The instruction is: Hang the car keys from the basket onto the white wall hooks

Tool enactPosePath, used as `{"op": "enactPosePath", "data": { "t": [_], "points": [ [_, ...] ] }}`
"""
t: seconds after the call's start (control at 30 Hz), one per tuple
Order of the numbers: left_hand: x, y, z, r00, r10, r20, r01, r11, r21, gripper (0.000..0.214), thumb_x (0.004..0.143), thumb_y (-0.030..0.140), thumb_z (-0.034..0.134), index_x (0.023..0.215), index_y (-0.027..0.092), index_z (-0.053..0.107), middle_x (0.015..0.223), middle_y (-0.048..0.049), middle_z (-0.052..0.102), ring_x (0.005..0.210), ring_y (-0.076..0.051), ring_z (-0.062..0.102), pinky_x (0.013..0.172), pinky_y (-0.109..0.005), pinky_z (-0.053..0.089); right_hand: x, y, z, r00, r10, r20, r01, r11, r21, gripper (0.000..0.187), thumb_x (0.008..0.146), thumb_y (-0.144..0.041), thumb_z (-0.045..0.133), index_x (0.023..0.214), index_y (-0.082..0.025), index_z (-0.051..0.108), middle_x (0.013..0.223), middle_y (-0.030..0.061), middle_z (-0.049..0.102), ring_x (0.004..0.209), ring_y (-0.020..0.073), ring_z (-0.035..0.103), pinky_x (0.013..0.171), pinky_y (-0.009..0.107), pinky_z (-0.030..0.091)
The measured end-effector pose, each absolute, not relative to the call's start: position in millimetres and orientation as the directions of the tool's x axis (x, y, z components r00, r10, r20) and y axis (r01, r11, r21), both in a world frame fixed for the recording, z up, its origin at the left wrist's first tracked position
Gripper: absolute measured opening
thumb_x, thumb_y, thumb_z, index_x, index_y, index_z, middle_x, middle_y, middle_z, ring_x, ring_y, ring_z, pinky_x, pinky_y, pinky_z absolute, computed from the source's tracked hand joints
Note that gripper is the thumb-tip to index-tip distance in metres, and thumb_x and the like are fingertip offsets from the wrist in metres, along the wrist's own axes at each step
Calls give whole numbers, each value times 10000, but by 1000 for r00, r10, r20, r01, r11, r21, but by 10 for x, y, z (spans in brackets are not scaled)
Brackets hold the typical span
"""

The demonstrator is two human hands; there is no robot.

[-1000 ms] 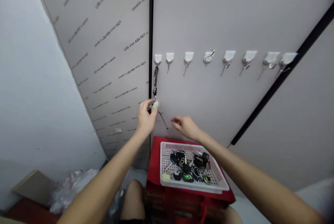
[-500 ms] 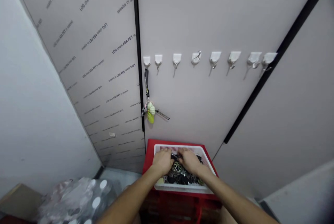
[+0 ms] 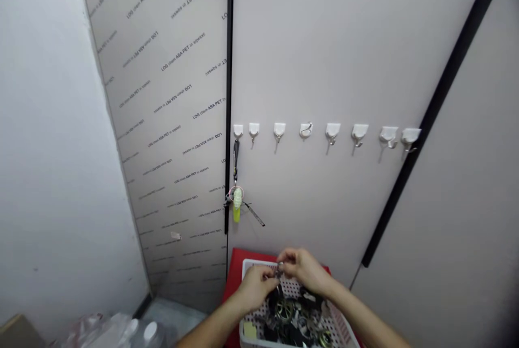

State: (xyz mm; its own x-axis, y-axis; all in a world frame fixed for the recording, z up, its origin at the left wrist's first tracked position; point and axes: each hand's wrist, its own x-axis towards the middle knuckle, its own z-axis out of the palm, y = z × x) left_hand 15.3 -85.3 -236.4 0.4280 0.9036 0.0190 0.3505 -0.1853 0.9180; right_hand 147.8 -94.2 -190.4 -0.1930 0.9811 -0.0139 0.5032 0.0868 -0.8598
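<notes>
Small metal key ring (image 3: pixel 279 270): pinched at the fingertips of the right hand (image 3: pixel 305 270), with the left hand (image 3: pixel 254 288) closed narrowly against it. Both hands sit just above the rim of a white plastic basket (image 3: pixel 343 332) of keys (image 3: pixel 286 310), on a red base (image 3: pixel 234 278). Up the wall: a key bunch (image 3: pixel 236 202) on a lanyard, hanging from the leftmost of a row of white hooks (image 3: pixel 306 131).

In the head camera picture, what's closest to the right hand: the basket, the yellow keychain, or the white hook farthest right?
From the right hand:
1. Basket: just below the hand.
2. Yellow keychain: hanging on the wall, up to the left.
3. White hook: high on the wall, far right.
</notes>
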Motion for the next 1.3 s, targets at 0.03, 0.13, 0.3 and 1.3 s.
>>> {"op": "enactPosePath", "data": {
  "t": [0.03,0.13,0.3,1.3],
  "points": [
    [136,-848,-2258,434,898,68,285,-209,935,146,597,200,427,557,111,536,484,34,430,500,-73,359,475,-176,270,1464,-919,-1756,-197,980,-4,444,85,-892,67,556,-158,450,611,-135,482,472,-47,475,432,61,415,453,183,330],
    [98,-768,-1827,410,889,204,92,-262,961,150,608,207,419,533,119,515,450,44,394,468,-61,334,463,-170,258,1389,-827,-1257,-152,981,120,324,164,-932,92,539,-189,496,605,-142,453,454,-62,460,411,56,422,462,197,353],
    [52,-477,-964,215,909,357,-105,-342,934,146,599,250,467,530,131,516,410,49,389,394,-46,312,412,-167,224,1150,-586,-469,33,898,438,229,420,-878,133,519,-192,522,631,-135,480,524,-48,496,464,57,459,514,225,395],
    [-39,16,-588,-91,916,391,24,-390,920,307,574,102,499,878,138,507,748,-24,549,562,-66,485,550,-186,376,1121,-323,-183,37,493,869,811,494,-314,235,626,-154,396,798,-144,555,816,56,554,678,124,512,647,262,408]
  ]
}}
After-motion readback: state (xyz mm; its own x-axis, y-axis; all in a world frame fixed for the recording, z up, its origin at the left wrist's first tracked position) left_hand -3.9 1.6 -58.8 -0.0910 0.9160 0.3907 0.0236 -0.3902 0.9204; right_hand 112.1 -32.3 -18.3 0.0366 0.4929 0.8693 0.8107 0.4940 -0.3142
